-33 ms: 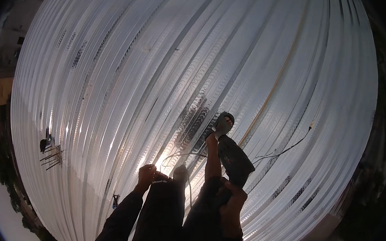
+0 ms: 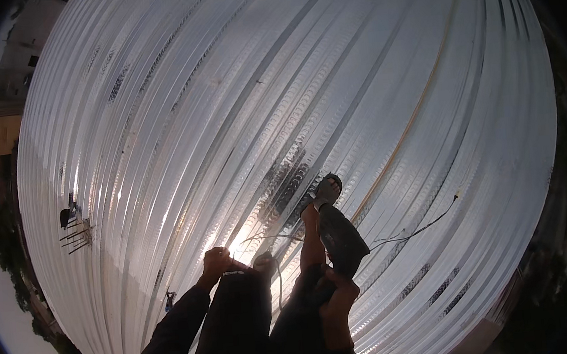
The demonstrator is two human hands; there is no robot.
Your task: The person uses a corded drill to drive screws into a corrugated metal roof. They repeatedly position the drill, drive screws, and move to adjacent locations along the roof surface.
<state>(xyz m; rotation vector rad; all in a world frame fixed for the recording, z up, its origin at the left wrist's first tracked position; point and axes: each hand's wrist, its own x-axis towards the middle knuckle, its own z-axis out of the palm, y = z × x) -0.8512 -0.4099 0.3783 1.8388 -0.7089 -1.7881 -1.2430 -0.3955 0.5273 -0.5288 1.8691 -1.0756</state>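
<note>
My right hand [image 2: 340, 300] is wrapped round the handle of a dark power drill [image 2: 342, 236], held in front of my right leg. The drill's far end lies close to my right foot [image 2: 328, 190], in an open sandal; its tip is hard to make out. My left hand [image 2: 217, 261] is closed, fingertips pinched together beside my left knee; whatever is between them is too small and dark to name. Under both hands lies a shiny ribbed metal roof sheet [image 2: 329, 85], with bright sun glare just past my left hand.
A thin dark cable [image 2: 429, 223] lies across the ribs to the right of the drill. My other foot [image 2: 263, 262] rests between the hands. A long tan strip [image 2: 419, 111] runs along the sheet. Several thin rods [image 2: 76, 239] and a dark object [image 2: 66, 216] are at the far left.
The view has shifted slightly. The drill and my right hand sit a little lower and further left; both hands keep their grip.
</note>
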